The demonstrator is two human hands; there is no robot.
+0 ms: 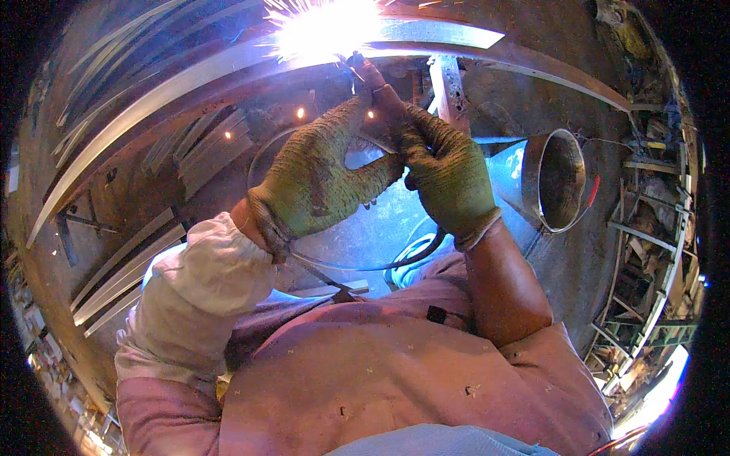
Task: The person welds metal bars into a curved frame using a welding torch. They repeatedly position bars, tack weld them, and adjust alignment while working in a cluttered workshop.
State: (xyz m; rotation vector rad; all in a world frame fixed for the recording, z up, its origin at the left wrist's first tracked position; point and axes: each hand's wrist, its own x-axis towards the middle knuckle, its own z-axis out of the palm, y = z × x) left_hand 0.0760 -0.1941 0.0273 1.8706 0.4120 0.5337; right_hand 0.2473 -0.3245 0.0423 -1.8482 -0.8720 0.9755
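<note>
Both my hands wear dirty yellow-green work gloves and are raised together around a welding torch (390, 100). My right hand (450, 173) is wrapped round its handle. Left of it, my left hand (323, 163) steadies the torch, fingers against the neck and thumb reaching toward the right hand. Beyond my fingers, the nozzle (354, 59) points at a long metal bar (163, 95). A blinding white arc with flying sparks hides the spot where they meet. The black torch cable (436, 245) curves below my right hand.
A round, open-ended metal pipe or drum (561, 181) lies at right, near an upright metal post (447, 85). Several flat metal strips (125, 273) lie on the floor at left. A rack (646, 228) with scrap pieces stands along the right edge. Glowing sparks fall near my hands.
</note>
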